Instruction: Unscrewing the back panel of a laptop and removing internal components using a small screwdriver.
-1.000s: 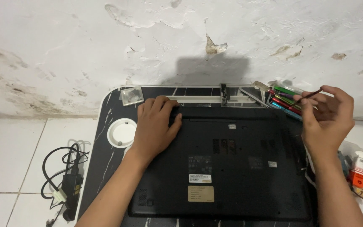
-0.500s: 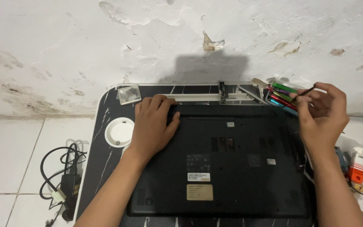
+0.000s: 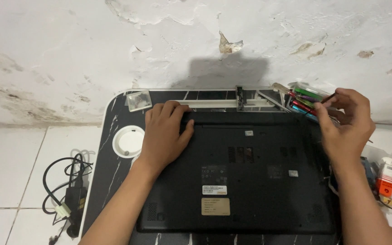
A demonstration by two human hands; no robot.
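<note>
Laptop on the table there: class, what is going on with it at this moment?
A black laptop lies bottom up on a dark marbled table against a peeling white wall. The person's left hand rests flat on its far left corner. The right hand is at a set of coloured screwdrivers at the far right, pinching a thin tool between the fingers. A white round lid sits left of the laptop, and a black cable lies on the floor.
</note>
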